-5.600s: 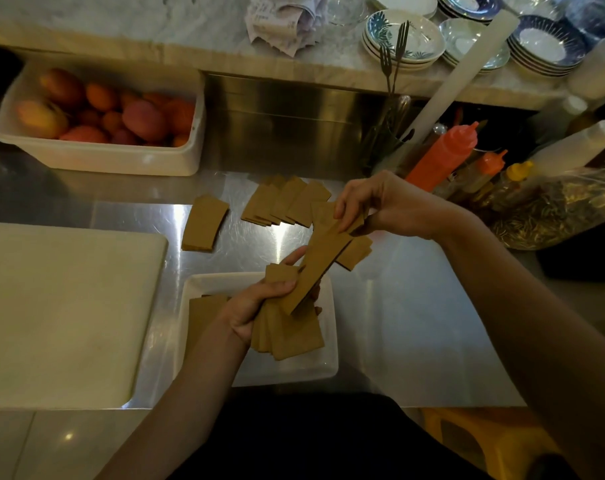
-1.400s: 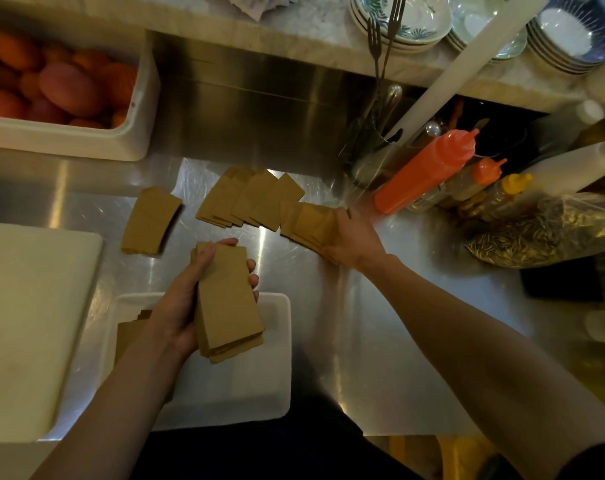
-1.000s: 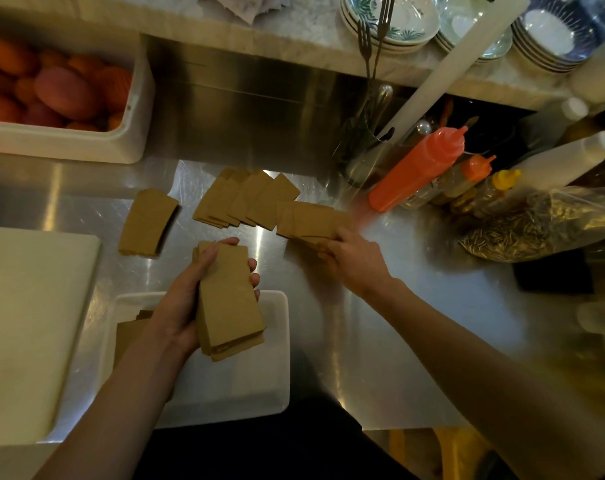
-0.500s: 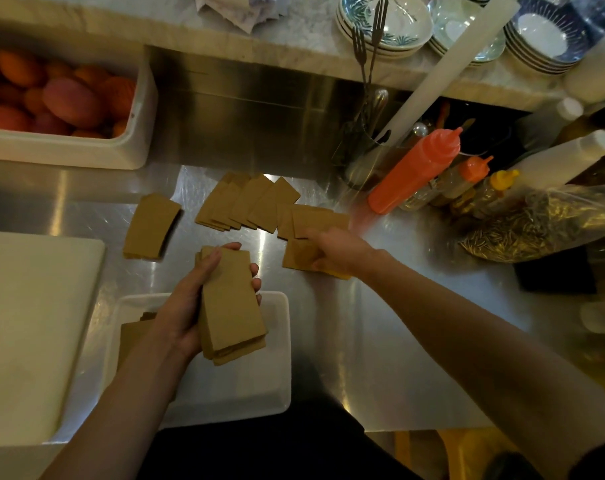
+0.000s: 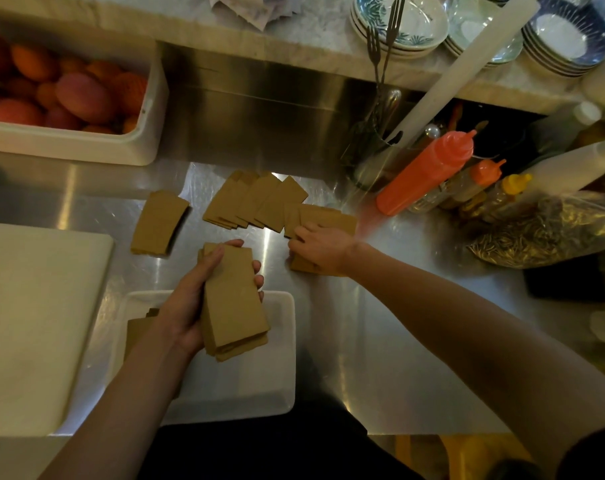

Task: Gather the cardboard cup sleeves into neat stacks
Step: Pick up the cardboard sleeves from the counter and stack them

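Observation:
My left hand (image 5: 193, 299) grips a squared-up stack of brown cardboard cup sleeves (image 5: 233, 303) above a white tray (image 5: 280, 358). More sleeves (image 5: 136, 332) lie in the tray, partly hidden by my wrist. My right hand (image 5: 323, 249) lies flat on a few loose sleeves (image 5: 302, 266) on the steel counter; whether its fingers pinch them I cannot tell. Behind it sits another small pile (image 5: 325, 218). A fanned row of sleeves (image 5: 256, 204) and a separate small stack (image 5: 159, 226) lie further back.
A white cutting board (image 5: 34, 323) lies at the left. A white tub of mangoes (image 5: 69, 95) stands back left. Squeeze bottles (image 5: 429, 171), a utensil holder (image 5: 377, 157) and a clear bag (image 5: 550, 230) crowd the right. Plates (image 5: 398, 26) sit on the shelf.
My right hand pulled a few sleeves from the back pile toward me and to the left across the counter. My left hand kept its stack nearly still.

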Tool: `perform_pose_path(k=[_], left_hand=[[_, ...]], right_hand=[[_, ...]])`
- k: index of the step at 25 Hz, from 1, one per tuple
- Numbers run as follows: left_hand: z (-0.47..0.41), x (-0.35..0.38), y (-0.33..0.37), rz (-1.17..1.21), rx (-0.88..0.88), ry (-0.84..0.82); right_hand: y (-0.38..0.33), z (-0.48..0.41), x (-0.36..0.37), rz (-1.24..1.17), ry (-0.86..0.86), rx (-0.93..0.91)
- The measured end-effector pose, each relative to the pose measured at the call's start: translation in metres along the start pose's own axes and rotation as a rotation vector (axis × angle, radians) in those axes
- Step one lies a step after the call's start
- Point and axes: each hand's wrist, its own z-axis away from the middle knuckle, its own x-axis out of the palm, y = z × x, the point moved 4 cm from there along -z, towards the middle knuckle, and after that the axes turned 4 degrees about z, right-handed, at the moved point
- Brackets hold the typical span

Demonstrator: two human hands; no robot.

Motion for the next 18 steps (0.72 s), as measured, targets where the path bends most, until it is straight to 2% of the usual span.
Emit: perform_pose_path(k=[6,18], left_hand=[[-0.001,-0.001,-0.001,-0.007,0.002,0.005],[-0.001,0.002,-0.006,-0.03,-0.03,0.002]], right_hand=[[0.013,0.008,0.015,0.008,-0.061,0.027],[0.007,0.028,0.031,-0.176,-0.162,0.207]])
